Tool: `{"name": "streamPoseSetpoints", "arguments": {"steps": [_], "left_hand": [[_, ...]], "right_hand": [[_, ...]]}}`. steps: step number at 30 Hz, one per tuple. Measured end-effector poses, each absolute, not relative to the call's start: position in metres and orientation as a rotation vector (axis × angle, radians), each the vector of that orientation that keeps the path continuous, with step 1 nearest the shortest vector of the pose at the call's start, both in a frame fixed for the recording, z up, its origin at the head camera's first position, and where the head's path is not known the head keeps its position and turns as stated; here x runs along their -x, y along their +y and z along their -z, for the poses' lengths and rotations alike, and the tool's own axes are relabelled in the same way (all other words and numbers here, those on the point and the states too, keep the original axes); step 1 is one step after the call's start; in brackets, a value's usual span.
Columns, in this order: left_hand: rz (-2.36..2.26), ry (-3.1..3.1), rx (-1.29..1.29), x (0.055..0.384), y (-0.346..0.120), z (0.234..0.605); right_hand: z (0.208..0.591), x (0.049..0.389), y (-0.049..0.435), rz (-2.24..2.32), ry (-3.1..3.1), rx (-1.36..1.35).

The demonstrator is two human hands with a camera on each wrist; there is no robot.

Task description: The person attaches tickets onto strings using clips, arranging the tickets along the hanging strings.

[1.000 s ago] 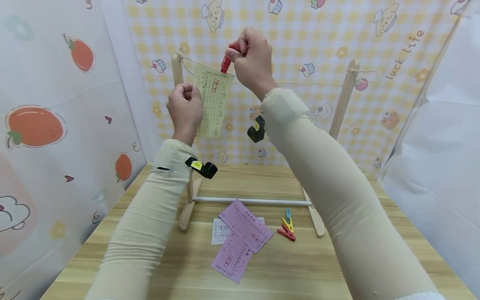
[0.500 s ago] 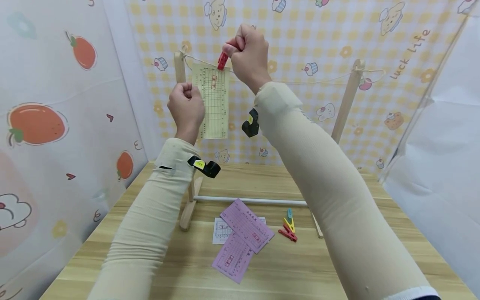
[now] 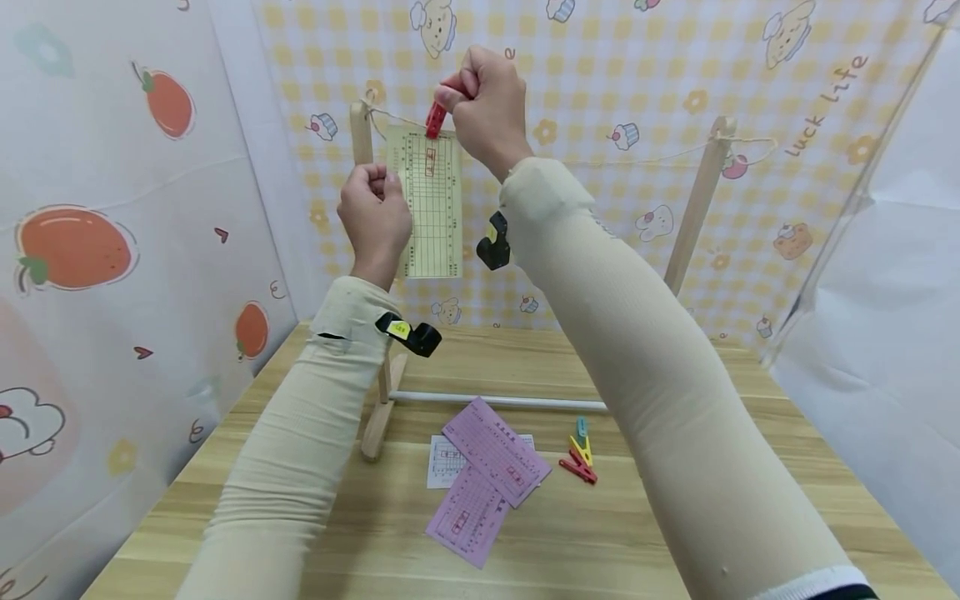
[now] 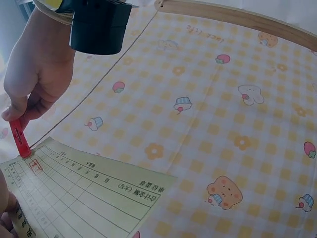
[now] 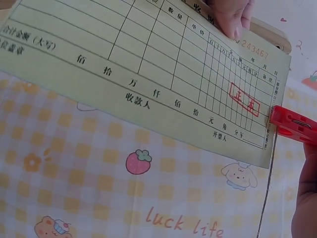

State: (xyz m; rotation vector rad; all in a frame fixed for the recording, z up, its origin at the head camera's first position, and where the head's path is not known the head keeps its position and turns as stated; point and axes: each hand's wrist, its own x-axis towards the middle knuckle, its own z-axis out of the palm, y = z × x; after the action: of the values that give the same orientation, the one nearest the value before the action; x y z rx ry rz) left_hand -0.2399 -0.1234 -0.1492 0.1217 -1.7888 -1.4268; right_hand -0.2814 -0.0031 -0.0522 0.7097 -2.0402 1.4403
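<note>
Compared with one second earlier, the right hand (image 3: 491, 108) has carried the red clip (image 3: 434, 121) leftward along the top edge of the yellow slip (image 3: 433, 212), from near its right corner towards the middle; the slip, then slanting, now hangs nearly upright. The left hand (image 3: 373, 212) matches its earlier pose, its grip pinching the slip's left edge, while the right hand's grip is closed on the clip.

We find the slip beside the left wooden post (image 3: 362, 133), well above the table (image 3: 555, 542). It is a pale, ruled, printed form with a red boxed stamp near its top edge; the clip's jaws stand over that edge, where the string (image 5: 268, 192) meets it. We cannot tell whether the string lies within the jaws.

From the right wrist we read the serial number 243467 on the slip and see the metal spring of the clip, details too small in the head view. From the left wrist we follow the string up to a wooden post. Only the head view shows us two overlapping pink slips (image 3: 498, 450) on a white slip (image 3: 442, 467), with red, yellow and blue clips (image 3: 578, 467) just beside them.
</note>
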Motion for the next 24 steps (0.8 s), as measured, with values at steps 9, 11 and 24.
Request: {"name": "streamPoseSetpoints", "arguments": {"steps": [9,11,24], "left_hand": [[1.431,-1.791,-0.110,0.2392,-0.1233,0.1487],[1.430,-1.792,-0.111,0.2392,-0.1230,0.1488],[1.414,-1.798,-0.094,0.2403,-0.1209,0.1487]], "right_hand": [[0.0517,0.2837,-0.0058,-1.459,-2.069,-0.726],[0.0519,0.2838,-0.0060,-1.463,-2.077,-0.733],[0.0547,0.2834,-0.0049,-1.434,-2.100,-0.772]]}}
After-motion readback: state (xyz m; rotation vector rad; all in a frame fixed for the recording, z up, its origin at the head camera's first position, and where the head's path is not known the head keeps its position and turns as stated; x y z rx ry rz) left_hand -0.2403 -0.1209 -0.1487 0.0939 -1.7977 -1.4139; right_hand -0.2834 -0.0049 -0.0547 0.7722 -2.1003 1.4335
